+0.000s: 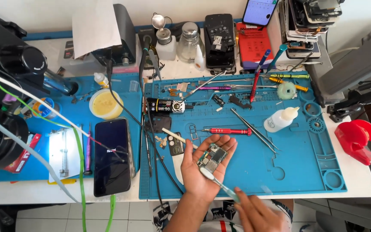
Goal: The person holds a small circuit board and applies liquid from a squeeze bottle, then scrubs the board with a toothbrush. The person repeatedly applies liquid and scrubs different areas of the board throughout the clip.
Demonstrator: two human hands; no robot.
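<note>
My left hand (200, 172) lies palm up over the front of the blue work mat (297, 163), cradling a small phone circuit board (212, 155). My right hand (260, 212), low at the frame's bottom edge, grips a light teal toothbrush (220, 184) by its handle. The brush head rests against the near edge of the board on my left palm. Just left of my hand, a white stick (177, 138) and a small dark phone part (175, 145) lie on the mat.
A black smartphone (112, 157) with a cable attached lies on the left mat. Tweezers (254, 129), a red screwdriver (228, 131) and a white squeeze bottle (280, 120) sit on the mat's middle. Jars, phones and tools crowd the back. A microscope (5, 94) stands far left.
</note>
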